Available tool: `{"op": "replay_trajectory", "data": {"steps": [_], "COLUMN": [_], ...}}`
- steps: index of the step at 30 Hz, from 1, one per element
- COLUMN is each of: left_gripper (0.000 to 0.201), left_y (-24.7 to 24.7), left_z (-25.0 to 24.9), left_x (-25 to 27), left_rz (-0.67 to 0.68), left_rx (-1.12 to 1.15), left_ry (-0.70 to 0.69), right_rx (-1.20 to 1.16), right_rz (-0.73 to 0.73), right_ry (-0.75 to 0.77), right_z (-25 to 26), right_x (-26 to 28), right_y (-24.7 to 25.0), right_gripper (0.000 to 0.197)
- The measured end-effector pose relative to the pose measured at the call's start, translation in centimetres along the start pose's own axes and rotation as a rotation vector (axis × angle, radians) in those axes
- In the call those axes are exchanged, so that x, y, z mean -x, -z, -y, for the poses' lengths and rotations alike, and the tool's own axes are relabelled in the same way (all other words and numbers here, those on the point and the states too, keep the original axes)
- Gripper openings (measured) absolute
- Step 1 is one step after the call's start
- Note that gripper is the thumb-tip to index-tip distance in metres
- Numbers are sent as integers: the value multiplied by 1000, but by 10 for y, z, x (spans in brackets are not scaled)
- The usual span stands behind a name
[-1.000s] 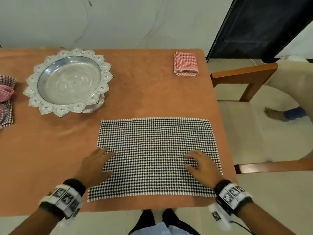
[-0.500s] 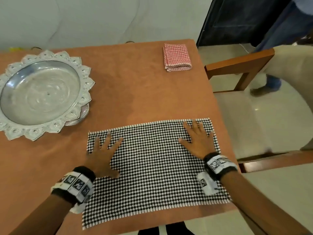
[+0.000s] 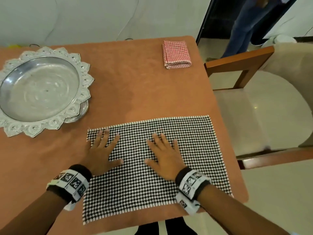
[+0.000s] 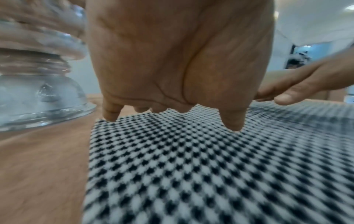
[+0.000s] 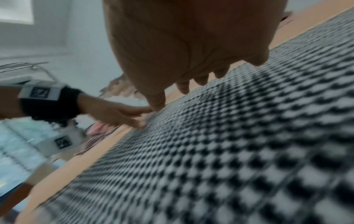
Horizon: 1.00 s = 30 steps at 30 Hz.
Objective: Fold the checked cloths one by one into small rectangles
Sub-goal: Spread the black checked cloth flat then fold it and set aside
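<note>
A black-and-white checked cloth [image 3: 194,150] lies flat as a wide rectangle at the near edge of the orange table [image 3: 135,85]. My left hand [image 3: 103,150] lies flat on the cloth's far left corner, fingers spread and straight. My right hand [image 3: 163,155] lies flat near the cloth's middle, fingers spread too. The left wrist view shows the left hand [image 4: 172,68] with its fingertips on the cloth [image 4: 191,166]. In the right wrist view the right hand [image 5: 182,45] hovers close over the cloth [image 5: 229,136]. A red checked cloth [image 3: 177,54], folded small, sits at the far right.
A large silver pedestal bowl [image 3: 40,90] with a petal rim stands at the far left. A wooden chair [image 3: 264,106] with a cream seat stands beside the table's right edge. A person in blue trousers [image 3: 243,24] stands by the dark doorway.
The right hand slid left from the cloth's far right corner to near its middle. The left hand stayed flat at the far left corner. A second later than the first frame, both hands lie flat instead of curled.
</note>
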<state>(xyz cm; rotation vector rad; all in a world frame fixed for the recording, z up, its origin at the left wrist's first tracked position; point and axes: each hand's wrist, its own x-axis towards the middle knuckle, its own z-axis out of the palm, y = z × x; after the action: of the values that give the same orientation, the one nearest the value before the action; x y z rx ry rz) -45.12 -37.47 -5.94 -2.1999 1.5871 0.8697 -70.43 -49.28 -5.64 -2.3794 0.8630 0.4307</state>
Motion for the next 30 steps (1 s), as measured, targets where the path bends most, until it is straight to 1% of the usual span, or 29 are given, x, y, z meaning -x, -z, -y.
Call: {"op": "replay_trajectory", "data": {"steps": [2,5,7,10,11,13,15,17,20,23,26,28,30], "left_gripper": [103,71,64,63,64,65,68,70,73,73,75,76,69], "left_y": [-19,-62,-94,-125,-133,-142,-150,-159,-171,-173,-167,-156,-137], "left_z": [-9,-36,-52,-64,-64,-59,-48,-32,-11,-1,-4,-7,-9], "left_x": [18,55,75,96,103,112,122,134,150,156,155,153,144], "left_rz": [-96,-204,-264,-276,-266,-255,-259,-275,-260,-207,-211,-232,-308], "left_rx": [-49,-103,-86,-44,-29,8,74,130,150,136,175,212,204], "left_ry": [-78,-190,-196,-125,-101,-45,30,88,119,123,141,160,120], "right_rx": [21,53,106,152,163,175,178,193,190,142,66,19,-1], "right_rz": [15,-24,-50,-38,-42,-59,-80,-115,-175,-165,-182,-241,-324], "right_ry": [75,129,132,152,160,124,45,-64,-253,-369,-400,-376,-312], "right_z": [26,47,49,38,32,15,-11,-50,-110,-146,-152,-147,-143], "right_x": [13,38,56,77,82,88,98,116,154,183,188,178,159], "right_y": [-22,-65,-94,-115,-117,-112,-105,-100,-91,-84,-76,-67,-50], "right_gripper": [72,73,72,69,68,64,61,61,65,69,70,71,68]}}
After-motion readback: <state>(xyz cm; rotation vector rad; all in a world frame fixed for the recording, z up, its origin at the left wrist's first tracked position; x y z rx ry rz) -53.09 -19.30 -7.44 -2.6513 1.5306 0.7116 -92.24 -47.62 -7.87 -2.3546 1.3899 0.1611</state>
